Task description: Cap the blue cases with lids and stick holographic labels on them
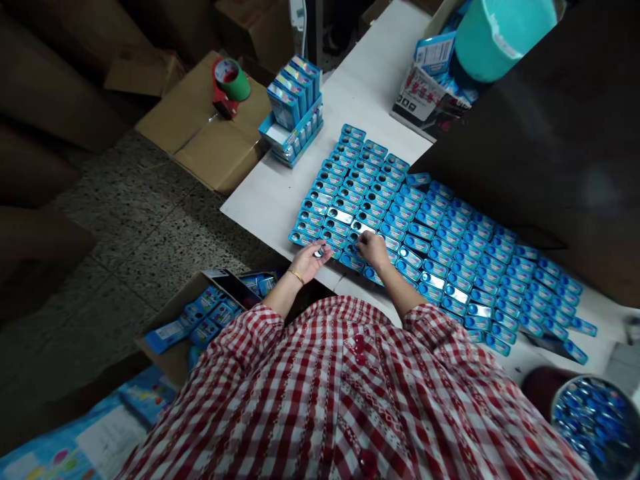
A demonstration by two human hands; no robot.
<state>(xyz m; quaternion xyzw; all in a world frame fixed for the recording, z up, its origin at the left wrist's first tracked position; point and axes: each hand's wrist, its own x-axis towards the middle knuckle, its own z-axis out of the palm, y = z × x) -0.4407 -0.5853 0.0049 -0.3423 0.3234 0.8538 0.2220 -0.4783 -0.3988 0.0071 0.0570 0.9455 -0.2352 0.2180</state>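
1. White table (357, 80): its near edge sits close to me, so a bump from my body could jolt everything.
2. Small blue rectangular cases (441, 257): close rows on the table; a dragging wrist could skew them.
3. My left hand (307, 263): palm up, fingers loosely curled round a shiny round piece (319, 252).
4. My right hand (373, 248): fingertips bent down at a case; I can't tell whether they pinch anything.
5. That piece: tilting my palm could drop it.

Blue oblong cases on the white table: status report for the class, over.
Left hand loosely curled, with a small shiny piece. Right hand down at the shiny blue oblong cases laid in rows. Blue open-topped display box apart from both hands.
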